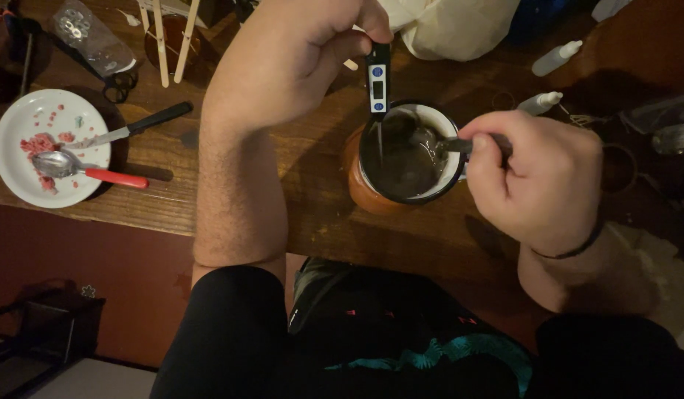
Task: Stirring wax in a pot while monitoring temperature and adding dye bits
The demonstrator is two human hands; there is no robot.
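Wooden table (298, 148) carries everything, near edge running across the middle of the view. Biggest working item: orange mug (371, 193) with white inner wall and dark rim, centre of the table, close to the near edge, part full of dark liquid (405, 164). Looks like ceramic or enamel, so rigid, fairly heavy with the fill, chips if knocked; outside likely smooth, so take it round the body or by a handle — handle not visible, probably hidden under the right hand. Keep it level, liquid will slosh. Left hand (298, 52) comes in from the far side, fingers pinched shut on the head of a black digital probe thermometer (378, 77); thin metal stem drops into the liquid. Light, stiff, stem bends if levered; hold at the plastic head only. Right hand (538, 181), right of the mug, closed around the handle of a metal spoon (438, 144), bowl in the liquid. Light, rigid, slick when wet. Far left: white plate (9, 159) with pink crumbs, red-handled spoon (87, 171), black-handled knife (131, 127). Far right: small white dropper bottles (556, 59).
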